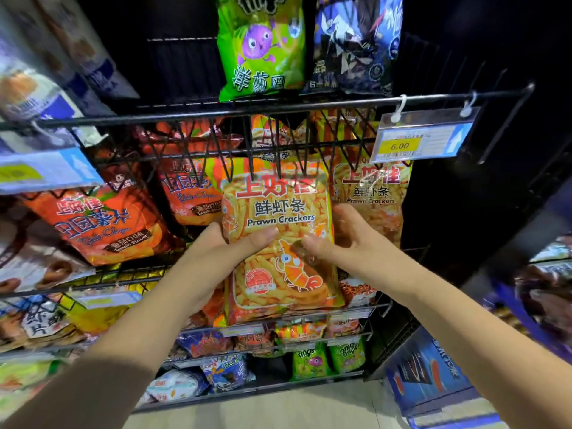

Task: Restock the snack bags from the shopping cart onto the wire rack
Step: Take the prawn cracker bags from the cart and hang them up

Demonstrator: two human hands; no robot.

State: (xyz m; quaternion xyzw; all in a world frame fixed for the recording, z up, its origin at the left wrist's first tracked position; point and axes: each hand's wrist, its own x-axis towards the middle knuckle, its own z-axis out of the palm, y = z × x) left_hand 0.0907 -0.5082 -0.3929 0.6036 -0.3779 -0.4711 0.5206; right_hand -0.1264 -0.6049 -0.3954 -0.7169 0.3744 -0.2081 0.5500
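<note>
An orange bag of prawn crackers [280, 218] stands upright in front of the black wire rack [278, 107], its top edge just under the wire hooks of the middle shelf. My left hand [216, 252] grips the bag's left side with the thumb across its front. My right hand [346, 243] grips the right side the same way. A second prawn cracker bag [371, 193] sits on the shelf right behind, to the right. No shopping cart is in view.
Orange tomato chip bags [102, 224] lie on the shelf to the left. A green bag [260, 48] and a dark blue bag [356, 41] stand on the shelf above. A price tag reading 6.00 [424, 139] hangs at the right. Lower shelves hold several small bags.
</note>
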